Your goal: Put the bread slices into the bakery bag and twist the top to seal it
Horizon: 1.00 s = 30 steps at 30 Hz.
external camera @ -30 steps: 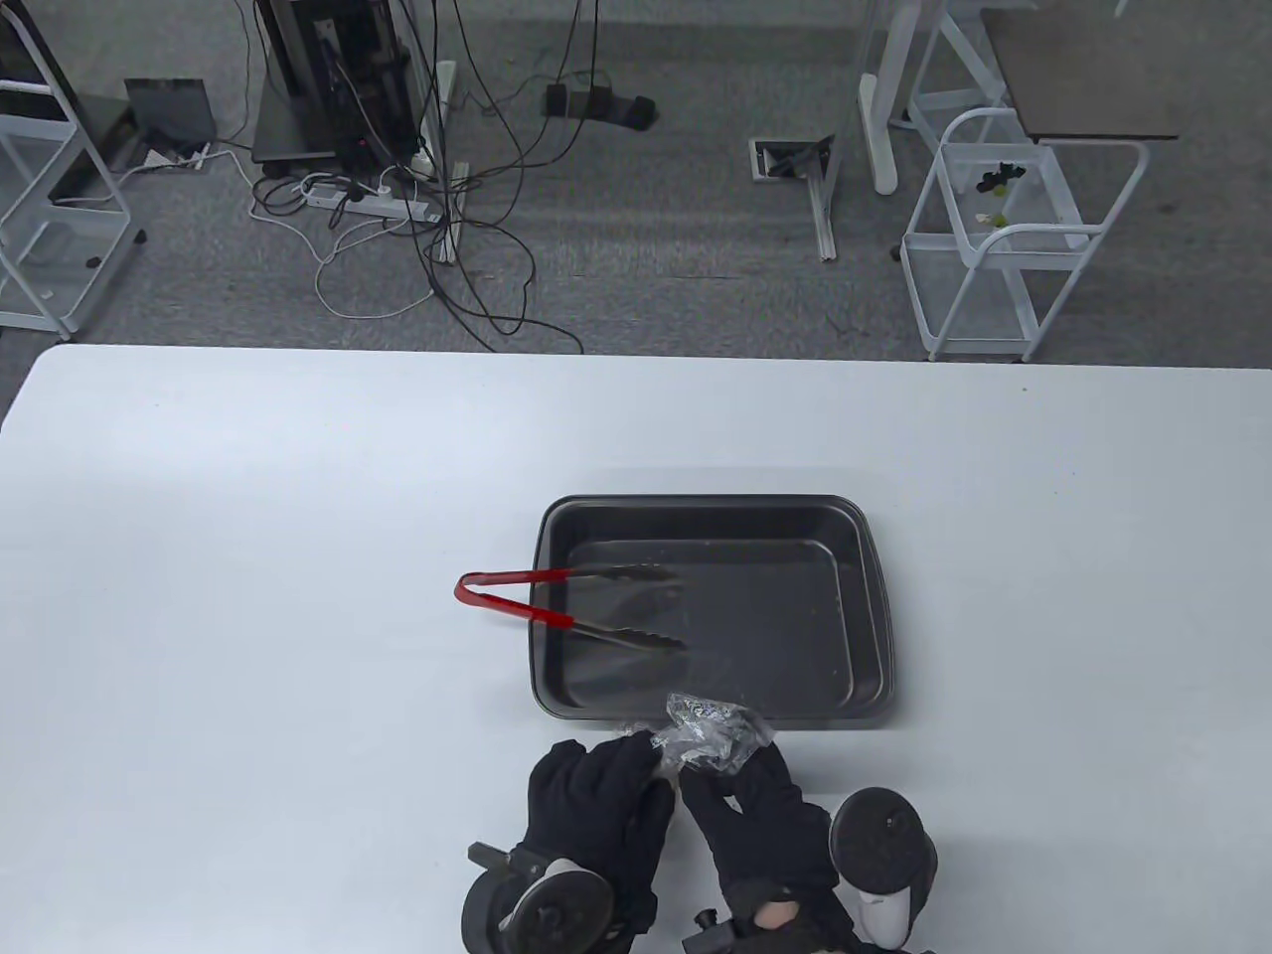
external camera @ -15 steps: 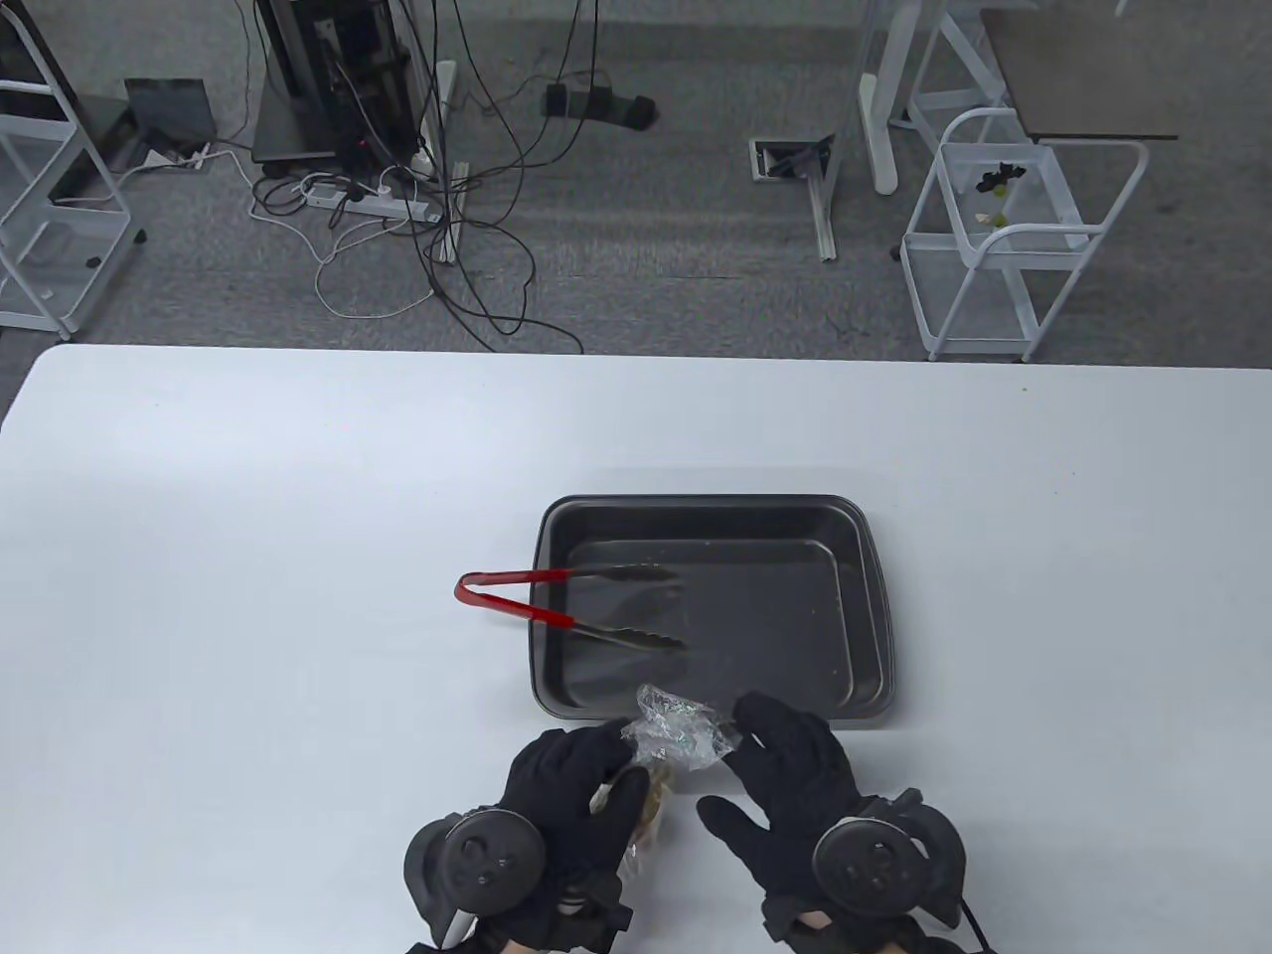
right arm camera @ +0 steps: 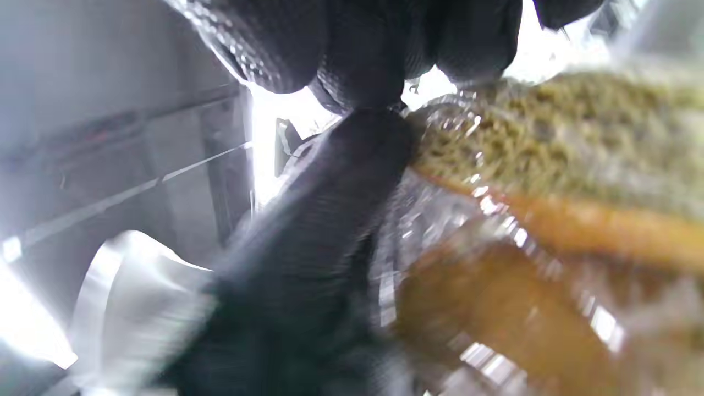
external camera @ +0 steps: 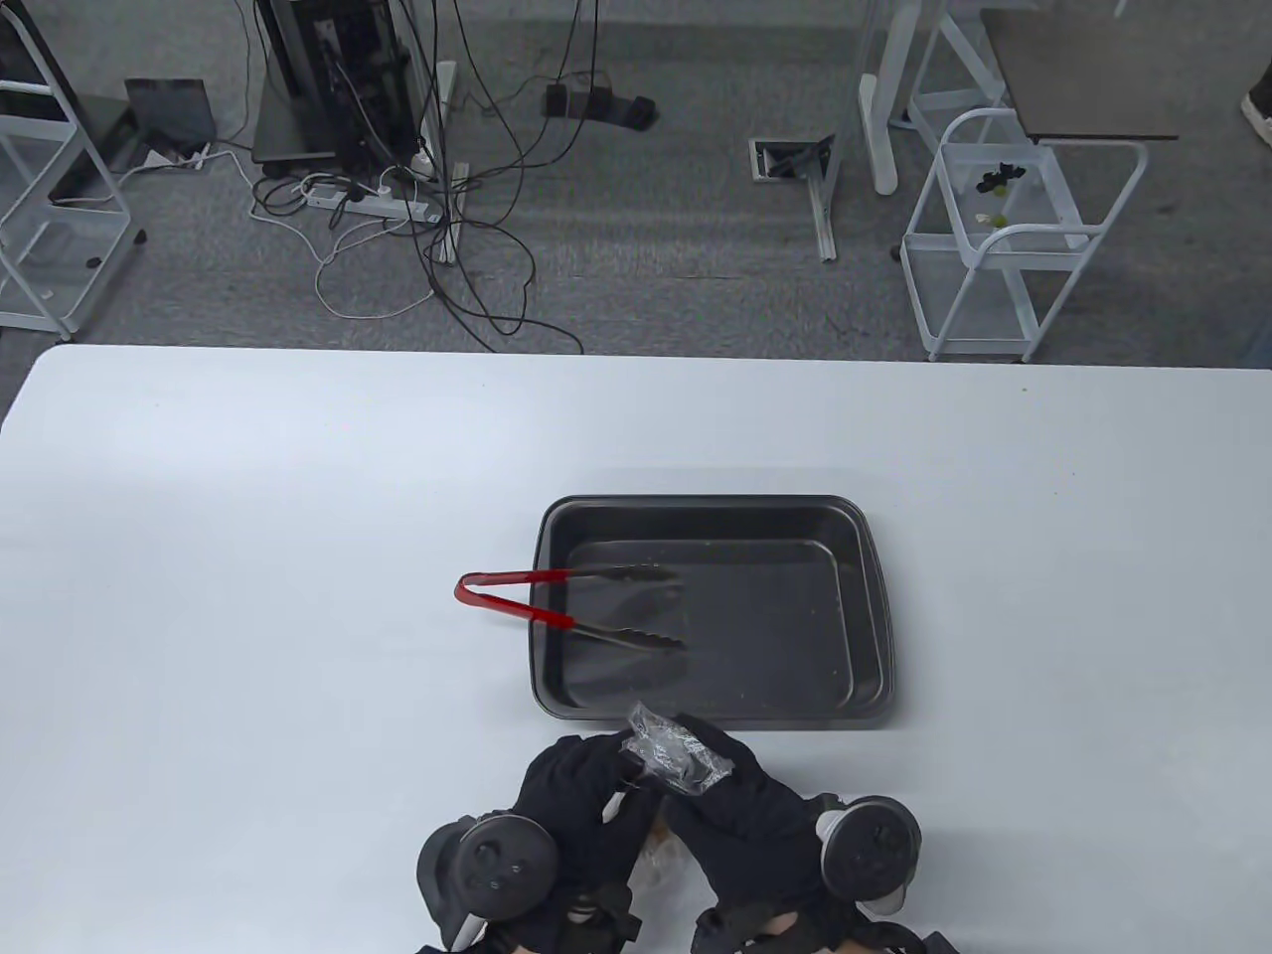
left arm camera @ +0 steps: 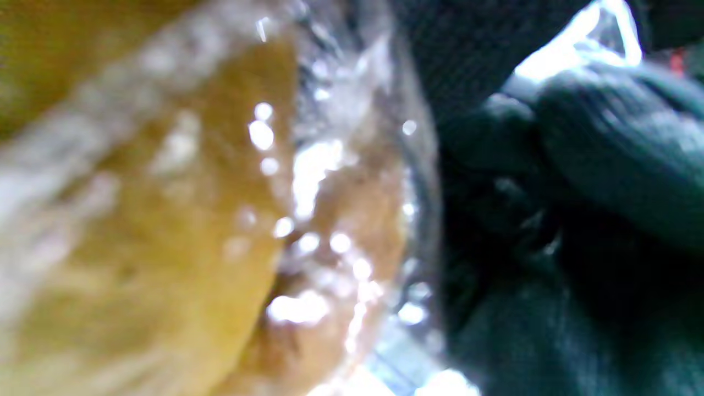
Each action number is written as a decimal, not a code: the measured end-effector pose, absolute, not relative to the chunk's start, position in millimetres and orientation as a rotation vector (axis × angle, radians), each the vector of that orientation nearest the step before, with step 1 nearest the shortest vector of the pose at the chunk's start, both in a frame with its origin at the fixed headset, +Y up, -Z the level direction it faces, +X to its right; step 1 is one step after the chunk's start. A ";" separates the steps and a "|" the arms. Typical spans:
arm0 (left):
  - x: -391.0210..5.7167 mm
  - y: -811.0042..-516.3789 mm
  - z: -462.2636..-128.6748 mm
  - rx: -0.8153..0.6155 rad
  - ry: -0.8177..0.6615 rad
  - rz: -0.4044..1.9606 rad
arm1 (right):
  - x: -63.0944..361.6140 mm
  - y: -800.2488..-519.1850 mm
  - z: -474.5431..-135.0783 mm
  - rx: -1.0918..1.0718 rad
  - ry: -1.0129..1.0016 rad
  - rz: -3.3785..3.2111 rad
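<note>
A clear bakery bag [external camera: 678,755] with bread slices [external camera: 656,857] inside stands between my two hands at the table's near edge. Its gathered, crinkled top sticks up just in front of the tray. My left hand [external camera: 596,780] grips the bag's neck from the left. My right hand [external camera: 730,785] closes round the same neck from the right, its fingers curled over the plastic. In the left wrist view the bread [left arm camera: 165,220] fills the frame behind shiny plastic, with gloved fingers [left arm camera: 594,143] beside it. The right wrist view has the bread [right arm camera: 555,159] under the bag film and my fingers [right arm camera: 357,60] above.
A dark baking tray [external camera: 882,616] lies just beyond the hands, mid-table. Red-handled tongs [external camera: 517,594] rest across the tray's left rim with their tips inside. Past the table's far edge are the floor, cables and a white cart [external camera: 1004,238].
Half a second ago my right hand was off the bag with its fingers spread. It has come back left and closed round the bag's neck. The crinkled top looks tighter and lower.
</note>
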<state>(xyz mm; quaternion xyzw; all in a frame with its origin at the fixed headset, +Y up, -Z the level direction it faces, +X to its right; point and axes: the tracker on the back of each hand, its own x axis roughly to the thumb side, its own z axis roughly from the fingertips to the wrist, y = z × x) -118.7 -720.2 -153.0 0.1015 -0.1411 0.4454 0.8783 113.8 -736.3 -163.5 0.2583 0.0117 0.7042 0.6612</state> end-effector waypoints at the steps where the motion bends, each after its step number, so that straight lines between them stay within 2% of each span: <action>1: -120.6 -722.0 -154.9 0.203 -0.293 0.953 | 116.2 -738.0 -164.8 0.572 0.053 1.533; 6: -127.9 -728.3 -163.1 0.163 -0.278 1.042 | 136.9 -740.6 -171.8 0.332 -0.042 1.776; 10: -124.3 -730.6 -164.0 0.126 -0.340 1.086 | 125.8 -749.5 -178.8 0.440 0.167 1.698; 17: -114.6 -728.2 -157.2 0.169 -0.356 1.011 | 114.3 -750.1 -178.3 0.425 0.029 1.703; 23: -109.0 -720.2 -151.4 0.220 -0.434 0.885 | 117.4 -753.5 -182.2 0.394 0.163 1.554; 25: -104.3 -715.4 -147.3 0.244 -0.460 0.812 | 118.4 -751.1 -181.5 0.420 0.123 1.575; 28: -97.2 -712.1 -144.1 0.203 -0.501 0.723 | 121.1 -744.7 -178.0 0.458 -0.056 1.664; 30: -97.3 -711.6 -146.2 0.159 -0.526 0.722 | 122.1 -744.8 -178.4 0.465 -0.062 1.648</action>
